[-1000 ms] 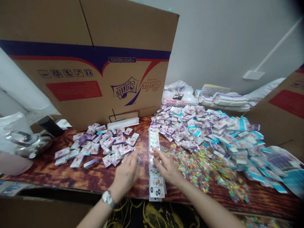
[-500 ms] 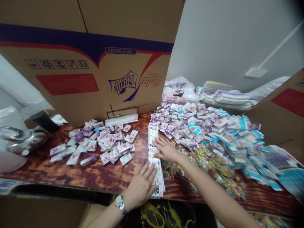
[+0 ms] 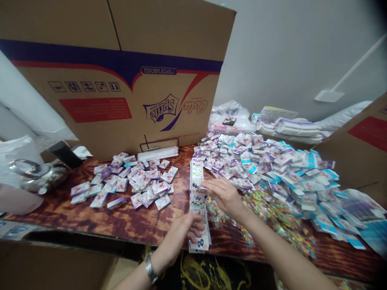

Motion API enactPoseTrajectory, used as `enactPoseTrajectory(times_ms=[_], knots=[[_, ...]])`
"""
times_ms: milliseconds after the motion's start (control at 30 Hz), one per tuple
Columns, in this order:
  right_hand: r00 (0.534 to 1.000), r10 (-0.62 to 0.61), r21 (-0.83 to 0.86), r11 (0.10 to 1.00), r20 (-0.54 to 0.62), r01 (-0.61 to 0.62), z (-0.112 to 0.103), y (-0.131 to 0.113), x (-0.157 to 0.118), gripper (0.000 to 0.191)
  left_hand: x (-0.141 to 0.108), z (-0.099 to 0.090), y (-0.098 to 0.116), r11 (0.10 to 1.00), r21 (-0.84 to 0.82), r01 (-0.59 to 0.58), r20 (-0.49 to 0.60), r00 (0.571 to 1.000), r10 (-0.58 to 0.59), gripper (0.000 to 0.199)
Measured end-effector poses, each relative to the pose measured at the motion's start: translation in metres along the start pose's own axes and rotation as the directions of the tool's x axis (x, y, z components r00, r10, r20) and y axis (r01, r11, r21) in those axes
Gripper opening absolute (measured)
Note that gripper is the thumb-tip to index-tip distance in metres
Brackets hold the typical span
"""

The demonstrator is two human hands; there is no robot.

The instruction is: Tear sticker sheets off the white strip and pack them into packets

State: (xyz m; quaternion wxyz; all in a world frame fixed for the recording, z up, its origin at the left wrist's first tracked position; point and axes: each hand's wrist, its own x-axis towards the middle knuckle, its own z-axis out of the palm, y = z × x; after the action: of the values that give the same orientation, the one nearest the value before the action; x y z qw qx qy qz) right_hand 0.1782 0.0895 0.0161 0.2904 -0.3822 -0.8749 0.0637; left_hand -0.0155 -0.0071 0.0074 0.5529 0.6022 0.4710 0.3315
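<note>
Strips of printed paper lie in a narrow stack near the middle of the bench, running from its front edge toward the back, their lower ends slightly fanned. Rows of small coloured designs cover the top one. The hands are apart. The left hand is over the lower end, its fingers loosely curled; whether they pinch any paper, I cannot tell. The right hand reaches in from the right, fingers extended and open at the strips' right edge, the wrist above small clear packets of colourful candy. A metal wristband circles the left wrist.

Left of the strips is a loose group of small printed boxes; behind these lies a clear plastic sleeve bundle, at the foot of a large cardboard carton whose Sprite and Cola lettering is upside down. A steel kettle and a black cylinder stand at the far left. Right of the strips, behind the candy, spreads a large heap of flattened-looking purple, white and blue cartons.
</note>
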Motion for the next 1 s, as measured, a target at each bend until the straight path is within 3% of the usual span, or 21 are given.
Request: enactPoseTrajectory(times_ms=[33, 100, 167, 200, 267, 333, 400, 467, 567, 667, 733, 800, 900, 1000], knots=[[0.998, -0.035, 0.034, 0.999, -0.047, 0.037, -0.012, -0.013, -0.003, 0.03, 0.001, -0.001, 0.007, 0.958, -0.266, 0.11, 0.019, 0.994, -0.109, 0.06], [0.987, -0.158, 0.117, 0.98, -0.012, 0.159, -0.032, -0.041, -0.011, 0.032, 0.007, -0.004, 0.018, 0.715, -0.668, 0.208, 0.089, 0.976, -0.201, 0.064], [0.956, -0.273, 0.203, 0.947, 0.108, 0.248, -0.044, -0.069, -0.023, 0.034, 0.014, -0.008, 0.024, 0.516, -0.833, 0.197, 0.094, 0.971, -0.22, 0.052], [0.939, -0.301, 0.244, 0.935, 0.167, 0.256, -0.047, -0.08, -0.028, 0.034, 0.017, -0.009, 0.024, 0.475, -0.858, 0.196, 0.085, 0.966, -0.245, 0.044], [0.922, -0.311, 0.313, 0.921, 0.231, 0.232, -0.05, -0.094, -0.036, 0.033, 0.021, -0.009, 0.022, 0.477, -0.856, 0.199, 0.047, 0.949, -0.311, 0.034], [0.953, -0.211, 0.327, 0.936, 0.216, 0.133, -0.049, -0.095, -0.036, 0.031, 0.02, -0.007, 0.018, 0.557, -0.808, 0.192, 0.009, 0.949, -0.314, 0.034], [0.993, -0.037, 0.287, 0.958, 0.117, 0.002, -0.045, -0.087, -0.03, 0.028, 0.015, -0.004, 0.015, 0.669, -0.726, 0.16, -0.004, 0.971, -0.237, 0.039], [0.995, 0.095, 0.256, 0.962, 0.006, -0.093, -0.04, -0.076, -0.021, 0.026, 0.009, -0.004, 0.015, 0.79, -0.605, 0.103, 0.026, 0.994, -0.11, 0.049], [0.985, 0.159, 0.249, 0.959, -0.068, -0.138, -0.031, -0.064, -0.008, 0.025, 0.003, -0.008, 0.019, 0.945, -0.325, -0.031, 0.08, 0.995, 0.06, 0.043], [0.982, 0.149, 0.209, 0.97, -0.118, -0.121, -0.027, -0.062, -0.003, 0.027, 0.002, -0.01, 0.022, 0.988, -0.15, -0.049, 0.089, 0.994, 0.063, 0.031], [0.981, 0.069, 0.152, 0.987, -0.182, -0.042, -0.028, -0.065, -0.005, 0.029, 0.003, -0.009, 0.021, 0.969, -0.247, 0.026, 0.079, 0.997, -0.007, 0.032], [0.976, -0.084, 0.075, 0.992, -0.203, 0.101, -0.028, -0.069, -0.013, 0.033, 0.005, -0.004, 0.017, 0.887, -0.451, 0.101, 0.063, 0.995, -0.081, 0.031], [0.954, -0.28, -0.06, 0.96, -0.105, 0.275, -0.022, -0.076, -0.028, 0.038, 0.008, 0.003, 0.014, 0.671, -0.729, 0.136, 0.044, 0.987, -0.152, 0.033], [0.948, -0.318, -0.205, 0.929, -0.012, 0.309, -0.011, -0.078, -0.039, 0.039, 0.008, 0.006, 0.018, 0.479, -0.863, 0.16, 0.099, 0.984, -0.151, 0.048]])
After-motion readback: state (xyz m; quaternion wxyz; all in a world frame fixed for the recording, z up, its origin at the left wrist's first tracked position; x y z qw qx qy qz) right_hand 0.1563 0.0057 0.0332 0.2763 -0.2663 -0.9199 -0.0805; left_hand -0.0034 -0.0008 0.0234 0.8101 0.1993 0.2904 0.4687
